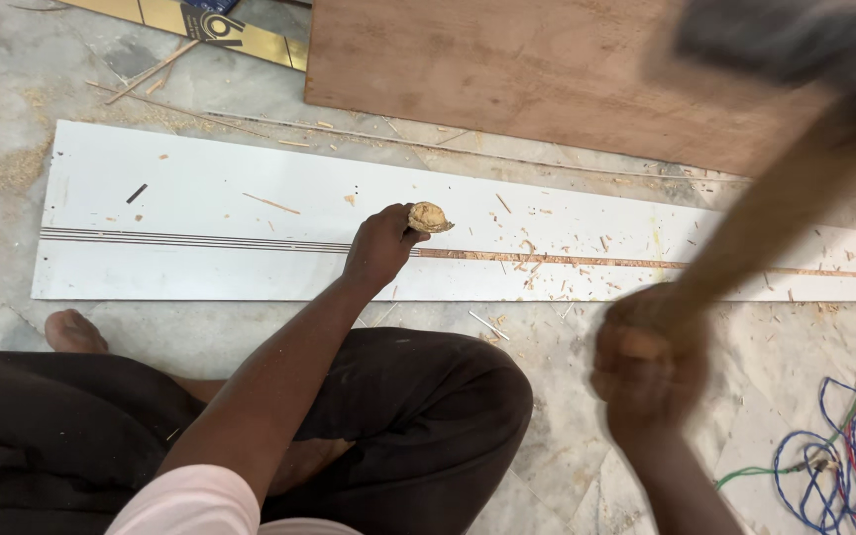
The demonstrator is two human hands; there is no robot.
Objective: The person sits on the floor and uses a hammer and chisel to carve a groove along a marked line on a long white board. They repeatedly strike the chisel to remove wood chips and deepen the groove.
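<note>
1. The left hand [380,248] reaches forward with the arm extended, its fingers clenched round a wooden-handled tool [429,217] set on the groove of the white panel [200,188].
2. The right hand [646,362], blurred, is raised near the panel's front edge, fingers wrapped round a hammer [775,198] handle.
3. The panel lies on the floor.

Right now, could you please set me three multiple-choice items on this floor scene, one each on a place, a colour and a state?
1. Where does the left hand hold the chisel?
A. on the white board's groove
B. on the plywood sheet
C. on the wires

2. What colour is the long board?
A. black
B. white
C. green

3. How does the hammer in the right hand appear?
A. lying flat
B. raised and blurred
C. leaning on a wall

Answers: 1 A, the fingers sit on the grooved line; 2 B, its surface is white; 3 B, handle and head are smeared above the board.
</note>
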